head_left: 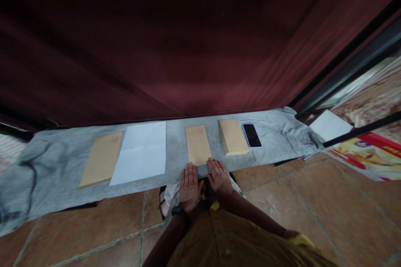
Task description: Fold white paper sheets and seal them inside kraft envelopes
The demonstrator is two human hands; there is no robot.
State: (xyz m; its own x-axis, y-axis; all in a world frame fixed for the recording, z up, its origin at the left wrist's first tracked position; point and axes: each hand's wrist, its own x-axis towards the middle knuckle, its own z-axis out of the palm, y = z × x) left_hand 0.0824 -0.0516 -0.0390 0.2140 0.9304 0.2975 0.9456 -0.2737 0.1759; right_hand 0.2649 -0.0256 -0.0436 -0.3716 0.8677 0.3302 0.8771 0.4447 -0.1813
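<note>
My left hand [189, 185] lies flat with fingers stretched out on the near edge of a grey cloth [56, 167] that covers a low, narrow table. My right hand [219, 175] rests beside it, fingers extended and open, its fingertips touching the near end of a brown envelope [197, 144]. Neither hand holds anything. A watch sits on my left wrist. Left of my hands lies a sheet of white paper [140, 152], and left of that another brown envelope [102, 158]. A stack of brown envelopes [233, 136] lies to the right, next to a black phone [252, 135].
A dark red curtain [175, 41] hangs behind the table. Brown floor tiles [313, 200] spread in front. At the right are a white sheet [330, 126], a dark bar [360, 131] and a colourful printed banner [366, 154].
</note>
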